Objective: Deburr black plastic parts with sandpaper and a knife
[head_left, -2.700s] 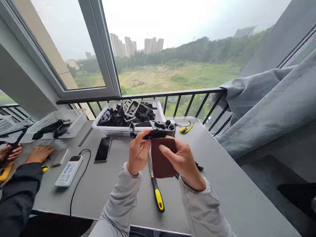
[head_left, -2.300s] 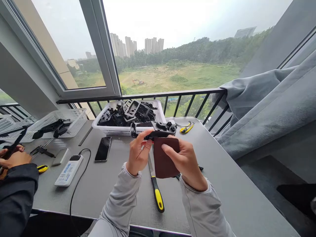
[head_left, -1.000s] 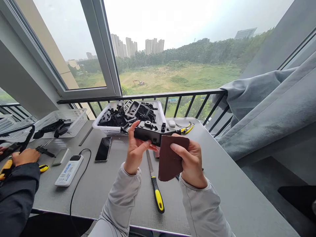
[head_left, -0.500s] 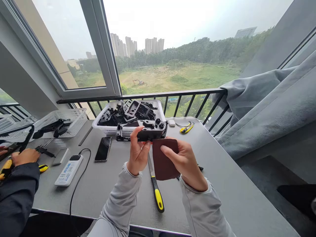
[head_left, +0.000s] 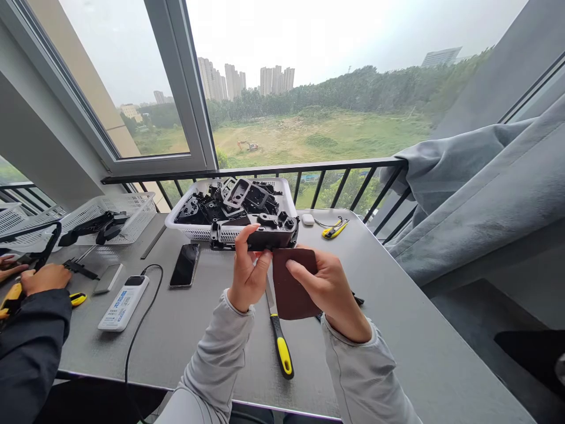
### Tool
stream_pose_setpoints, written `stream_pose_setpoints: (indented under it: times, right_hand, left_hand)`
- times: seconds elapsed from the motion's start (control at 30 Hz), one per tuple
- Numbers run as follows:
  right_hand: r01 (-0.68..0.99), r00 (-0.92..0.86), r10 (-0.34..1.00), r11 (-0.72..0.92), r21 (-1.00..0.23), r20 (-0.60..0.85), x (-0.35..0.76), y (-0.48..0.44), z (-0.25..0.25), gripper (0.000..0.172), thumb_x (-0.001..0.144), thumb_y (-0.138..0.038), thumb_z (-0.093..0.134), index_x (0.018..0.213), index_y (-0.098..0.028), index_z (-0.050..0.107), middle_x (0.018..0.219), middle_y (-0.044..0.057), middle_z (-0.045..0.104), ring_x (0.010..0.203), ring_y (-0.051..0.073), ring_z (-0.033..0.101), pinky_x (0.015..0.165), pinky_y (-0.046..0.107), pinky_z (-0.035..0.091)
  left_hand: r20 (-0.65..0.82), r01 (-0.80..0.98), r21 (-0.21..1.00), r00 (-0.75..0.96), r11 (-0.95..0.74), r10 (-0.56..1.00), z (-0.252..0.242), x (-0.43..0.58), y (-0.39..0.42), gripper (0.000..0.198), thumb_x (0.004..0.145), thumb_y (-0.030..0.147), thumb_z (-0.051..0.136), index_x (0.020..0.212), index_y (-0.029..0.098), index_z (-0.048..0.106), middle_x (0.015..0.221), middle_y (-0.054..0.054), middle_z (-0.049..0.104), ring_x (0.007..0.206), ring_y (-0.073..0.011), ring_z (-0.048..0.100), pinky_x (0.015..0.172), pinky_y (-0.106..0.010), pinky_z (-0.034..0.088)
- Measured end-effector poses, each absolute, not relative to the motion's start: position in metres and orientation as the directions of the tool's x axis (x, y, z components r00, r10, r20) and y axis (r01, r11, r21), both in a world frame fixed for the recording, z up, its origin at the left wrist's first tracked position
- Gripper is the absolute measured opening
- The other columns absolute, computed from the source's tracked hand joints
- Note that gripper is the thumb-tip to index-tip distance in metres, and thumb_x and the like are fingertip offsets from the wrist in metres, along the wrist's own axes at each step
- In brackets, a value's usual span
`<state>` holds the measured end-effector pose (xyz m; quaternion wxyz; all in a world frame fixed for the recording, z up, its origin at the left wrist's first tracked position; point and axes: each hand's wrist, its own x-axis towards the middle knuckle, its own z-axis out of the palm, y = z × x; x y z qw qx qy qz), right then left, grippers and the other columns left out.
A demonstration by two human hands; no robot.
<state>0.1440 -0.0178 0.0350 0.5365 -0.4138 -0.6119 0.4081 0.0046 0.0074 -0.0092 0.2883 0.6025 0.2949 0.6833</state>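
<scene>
My left hand (head_left: pixel 248 277) grips a black moulded plastic part (head_left: pixel 265 234) by its lower edge, holding it in the air in front of the white basket. My right hand (head_left: pixel 329 292) pinches a dark brown sheet of sandpaper (head_left: pixel 291 288) between thumb and fingers. The sheet's top edge sits just below the part. Under my hands, a hand file (head_left: pixel 281 350) with a yellow and black handle lies on the grey table (head_left: pixel 397 330), its blade partly hidden by my left hand and the sandpaper.
A white plastic basket (head_left: pixel 190 234) heaped with black parts stands at the table's far edge, before a balcony railing (head_left: pixel 282 168). A phone (head_left: pixel 184 265), a power bank (head_left: pixel 123 303) and yellow-handled pliers (head_left: pixel 334 229) lie nearby. At left, a co-worker's hand (head_left: pixel 45 279) holds a yellow tool.
The black part has swung left and turned level, and now sits lower and closer to the basket. The sandpaper has shifted left with my right hand and no longer overlaps the part.
</scene>
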Motion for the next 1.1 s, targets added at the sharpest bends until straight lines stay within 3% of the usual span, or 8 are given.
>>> stream_pose_setpoints:
  times: [0.1, 0.23, 0.4, 0.53, 0.77, 0.97, 1.1]
  right_hand:
    - [-0.034, -0.091, 0.970, 0.225, -0.974, 0.227, 0.147, -0.019, 0.034, 0.017, 0.069, -0.032, 0.064, 0.061, -0.017, 0.059, 0.056, -0.001, 0.054, 0.050, 0.011, 0.047, 0.042, 0.021, 0.037]
    - [-0.257, -0.037, 0.993, 0.097, -0.961, 0.110, 0.150, -0.021, 0.034, 0.018, 0.067, -0.034, 0.069, 0.068, -0.017, 0.065, 0.058, 0.000, 0.060, 0.050, 0.014, 0.054, 0.044, 0.024, 0.043]
    - [-0.415, 0.088, 0.992, 0.123, -0.901, 0.095, 0.153, -0.018, 0.035, 0.013, 0.067, -0.032, 0.066, 0.072, -0.020, 0.066, 0.057, 0.000, 0.062, 0.045, 0.015, 0.055, 0.041, 0.026, 0.044]
    - [-0.375, 0.141, 0.980, 0.182, -0.909, 0.138, 0.154, -0.013, 0.033, 0.013, 0.069, -0.033, 0.060, 0.073, -0.022, 0.064, 0.055, 0.000, 0.061, 0.045, 0.016, 0.056, 0.042, 0.028, 0.045]
    - [-0.357, 0.238, 0.954, 0.262, -0.897, 0.184, 0.149, -0.014, 0.027, 0.012, 0.066, -0.032, 0.066, 0.069, -0.021, 0.065, 0.060, 0.000, 0.062, 0.048, 0.014, 0.053, 0.042, 0.025, 0.042]
    - [-0.357, 0.260, 0.935, 0.325, -0.876, 0.240, 0.148, -0.014, 0.024, 0.009, 0.066, -0.030, 0.069, 0.065, -0.021, 0.067, 0.059, -0.001, 0.058, 0.050, 0.012, 0.050, 0.044, 0.024, 0.040]
    - [-0.353, 0.235, 0.934, 0.341, -0.871, 0.270, 0.146, -0.014, 0.024, 0.008, 0.066, -0.028, 0.070, 0.065, -0.021, 0.068, 0.060, -0.002, 0.058, 0.051, 0.012, 0.049, 0.044, 0.023, 0.039]
  left_hand:
    - [0.617, -0.143, 0.762, -0.137, -0.632, 0.775, -0.001, 0.006, 0.005, 0.045, 0.086, 0.033, 0.060, 0.126, 0.033, 0.040, 0.105, -0.003, 0.056, 0.085, -0.0148, 0.060, 0.073, -0.029, 0.054]
    - [0.547, -0.153, 0.805, -0.186, -0.574, 0.816, 0.010, 0.007, 0.002, 0.054, 0.078, 0.034, 0.069, 0.123, 0.031, 0.039, 0.098, -0.001, 0.058, 0.080, -0.0143, 0.062, 0.075, -0.031, 0.056]
    - [0.491, -0.221, 0.817, -0.217, -0.533, 0.844, 0.010, 0.005, 0.003, 0.045, 0.075, 0.034, 0.071, 0.111, 0.029, 0.045, 0.089, 0.002, 0.058, 0.073, -0.0122, 0.062, 0.067, -0.028, 0.057]
    - [0.466, -0.303, 0.813, -0.173, -0.497, 0.868, 0.010, 0.002, 0.003, 0.041, 0.071, 0.031, 0.072, 0.104, 0.027, 0.049, 0.084, 0.002, 0.057, 0.071, -0.0119, 0.060, 0.059, -0.025, 0.056]
    - [0.412, -0.350, 0.841, -0.083, -0.413, 0.908, 0.014, 0.000, 0.002, 0.045, 0.075, 0.032, 0.067, 0.117, 0.030, 0.050, 0.089, 0.000, 0.058, 0.070, -0.0142, 0.062, 0.056, -0.028, 0.058]
    - [0.422, -0.241, 0.876, -0.040, -0.418, 0.906, 0.015, 0.004, 0.001, 0.082, 0.072, 0.037, 0.075, 0.139, 0.037, 0.029, 0.104, -0.004, 0.062, 0.078, -0.0178, 0.065, 0.059, -0.030, 0.060]
    - [0.418, -0.276, 0.872, -0.008, -0.404, 0.908, 0.015, 0.004, 0.001, 0.086, 0.075, 0.037, 0.073, 0.142, 0.040, 0.021, 0.112, -0.004, 0.061, 0.084, -0.0192, 0.066, 0.060, -0.031, 0.060]
